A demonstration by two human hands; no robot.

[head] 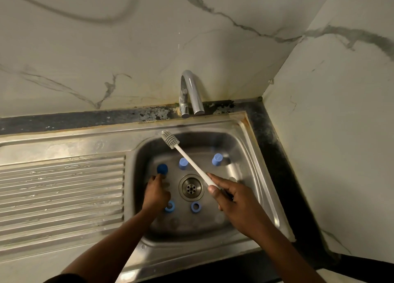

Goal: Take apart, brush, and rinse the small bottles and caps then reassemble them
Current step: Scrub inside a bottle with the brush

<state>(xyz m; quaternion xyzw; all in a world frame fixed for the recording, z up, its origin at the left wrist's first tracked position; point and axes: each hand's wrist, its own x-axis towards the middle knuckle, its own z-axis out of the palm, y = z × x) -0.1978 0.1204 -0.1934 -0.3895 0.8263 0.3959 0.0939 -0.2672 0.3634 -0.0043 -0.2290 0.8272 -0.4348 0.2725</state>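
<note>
Head view. Steel sink (245,148) in a corner, with the tap (190,92) above it; no water is seen running.

The right hand (234,199) pinches the white handle of the brush (191,165) between thumb and curled fingers. The bristle head is raised over the basin's far rim, clear of all parts.

The left hand (156,192) reaches to the dark cap (162,169) at the basin's left, fingertips at its base. Motion blur hides whether they grip it or only touch it.

Two pale caps (217,159) stand at the back of the basin floor, and two blue rings (195,207) lie at the front, either side of the drain (191,187). Faint clear shapes on the floor may be the bottles; this cannot be confirmed.

Risks, as judged:
- The long handle crosses above one pale cap, so lowering it carelessly could topple that cap.
- The left wrist lies over one ring and could drag it toward the drain.
- Wet parts could slip from a light pinch.
- Clear bottles, being hard to see, may be struck.
</note>
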